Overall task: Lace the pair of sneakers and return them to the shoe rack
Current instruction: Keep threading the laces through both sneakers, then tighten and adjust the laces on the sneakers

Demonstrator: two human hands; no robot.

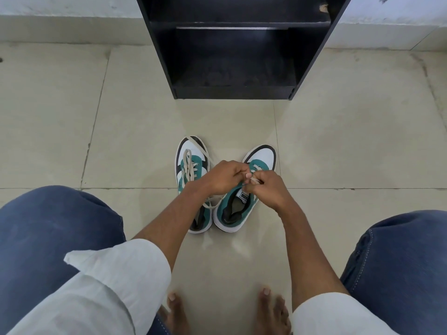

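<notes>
Two white, teal and black sneakers stand side by side on the tiled floor, toes pointing away from me. The left sneaker [191, 170] has loose cream laces trailing over its toe and side. Over the tongue of the right sneaker [238, 209], my left hand [223, 176] and my right hand [269, 187] meet, both pinching its cream lace [256, 181]. Most of that lace is hidden by my fingers. The black shoe rack [234, 90] stands straight ahead, its lower shelves holding nothing.
My knees in blue jeans frame the view at left and right, and my bare feet [273, 310] rest at the bottom. A white wall base [60, 25] runs behind the rack. Beige floor tiles lie open on both sides of the sneakers.
</notes>
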